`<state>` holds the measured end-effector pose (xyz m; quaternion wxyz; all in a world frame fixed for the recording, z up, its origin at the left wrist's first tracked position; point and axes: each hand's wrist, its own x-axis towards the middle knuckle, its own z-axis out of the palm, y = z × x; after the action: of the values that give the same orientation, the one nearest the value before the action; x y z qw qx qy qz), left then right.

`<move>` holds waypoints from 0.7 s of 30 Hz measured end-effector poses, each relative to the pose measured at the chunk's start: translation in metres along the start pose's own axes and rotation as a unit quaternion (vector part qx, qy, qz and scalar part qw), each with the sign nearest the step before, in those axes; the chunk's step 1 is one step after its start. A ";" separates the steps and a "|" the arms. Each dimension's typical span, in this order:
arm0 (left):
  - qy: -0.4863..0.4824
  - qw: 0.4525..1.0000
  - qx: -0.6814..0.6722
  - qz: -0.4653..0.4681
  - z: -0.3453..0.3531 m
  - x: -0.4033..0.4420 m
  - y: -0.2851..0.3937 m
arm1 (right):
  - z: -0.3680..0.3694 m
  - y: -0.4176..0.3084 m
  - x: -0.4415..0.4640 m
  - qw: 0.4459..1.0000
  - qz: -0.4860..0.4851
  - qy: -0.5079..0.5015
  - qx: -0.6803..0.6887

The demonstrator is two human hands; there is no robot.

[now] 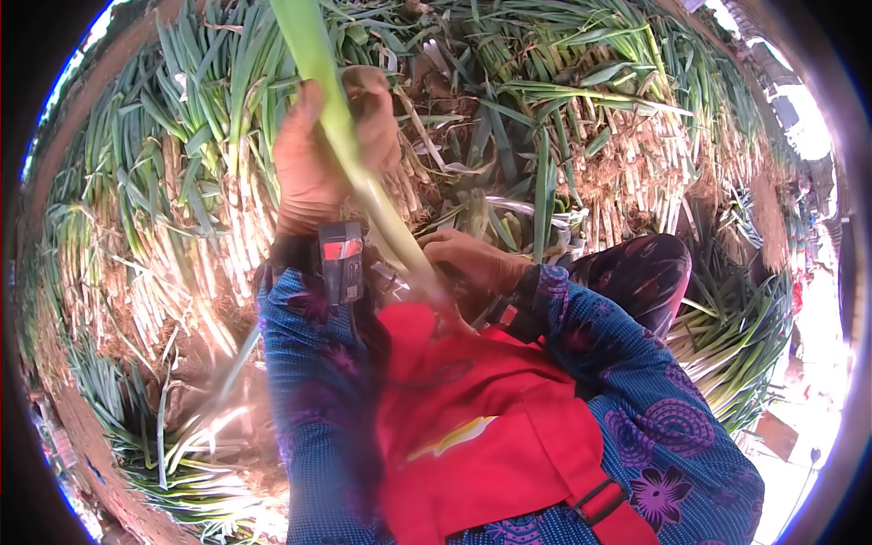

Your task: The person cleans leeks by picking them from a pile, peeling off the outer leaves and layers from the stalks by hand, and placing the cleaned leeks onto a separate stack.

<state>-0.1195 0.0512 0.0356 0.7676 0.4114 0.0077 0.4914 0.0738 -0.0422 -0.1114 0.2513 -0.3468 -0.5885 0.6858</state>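
A thick green onion [350, 150] slants across the view, green at the top and pale toward my body. My left hand [313, 168] is closed around its upper green part, with the thumb and fingers on either side of it. Near the pale lower end is my right hand [477, 261], its fingers curled against the stalk and partly hidden behind it. The root end is blurred against a red apron [509, 391]. A black device with a red label [341, 263] is strapped to my left wrist.
Heaped green onions [218, 182] with roots and green tops lie ahead and to the left. Another heap [627, 154] stands at the right. More stalks [740, 345] lie beside my bent knee [649, 277], and trimmed-looking pale ones [195, 481] at the lower left.
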 end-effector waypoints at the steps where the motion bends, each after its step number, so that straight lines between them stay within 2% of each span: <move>1: 0.052 0.998 0.023 0.005 0.008 -0.002 -0.002 | 0.000 -0.002 0.000 0.995 -0.058 0.004 -0.076; 2: 0.103 0.994 0.046 0.009 0.012 -0.004 -0.003 | -0.002 -0.004 -0.003 0.968 -0.152 0.030 -0.196; 3: 0.103 0.993 0.053 -0.002 0.006 -0.005 -0.003 | -0.003 -0.006 -0.007 0.917 -0.243 0.057 -0.311; 4: 0.102 0.993 0.059 -0.013 -0.002 -0.005 -0.002 | -0.001 -0.006 -0.008 0.981 -0.118 0.124 -0.091; 5: 0.100 0.992 0.066 -0.026 -0.009 -0.006 0.000 | 0.004 -0.004 -0.010 0.973 0.014 0.184 0.137; 6: 0.083 0.994 0.068 -0.018 -0.014 -0.006 0.001 | 0.008 -0.003 -0.011 0.894 0.143 0.231 0.356; 8: 0.054 0.996 0.077 0.005 -0.012 -0.008 0.007 | -0.008 0.034 0.002 0.819 0.121 0.281 0.485; 10: 0.027 0.997 0.071 -0.003 -0.011 -0.012 0.016 | -0.020 0.050 0.011 0.768 0.077 0.313 0.553; 11: 0.001 0.998 0.061 0.009 -0.011 -0.013 0.016 | -0.021 0.049 0.007 0.878 0.028 0.316 0.359; 12: -0.024 0.998 0.051 0.021 -0.011 -0.015 0.016 | -0.024 0.048 -0.001 0.942 -0.021 0.303 0.145; 13: -0.048 0.997 0.042 0.033 -0.012 -0.016 0.017 | -0.023 0.032 -0.007 0.956 -0.068 0.273 -0.076; 14: -0.070 0.995 0.062 0.032 -0.013 -0.017 0.019 | -0.025 0.017 -0.014 0.954 -0.045 0.270 -0.119; 17: -0.066 0.996 0.061 0.015 -0.007 -0.023 0.032 | -0.026 0.016 -0.011 0.931 -0.071 0.353 -0.059; 20: -0.051 0.998 0.040 0.025 0.001 -0.030 0.044 | -0.049 0.029 -0.021 0.907 0.080 0.412 0.005; 21: -0.052 0.997 0.038 0.029 0.001 -0.032 0.048 | -0.060 0.034 -0.027 0.901 0.107 0.419 -0.023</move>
<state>-0.1715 0.0345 0.0538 0.7359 0.4656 -0.0258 0.4910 0.1389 -0.0307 -0.1442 0.3914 -0.6689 -0.4038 0.4862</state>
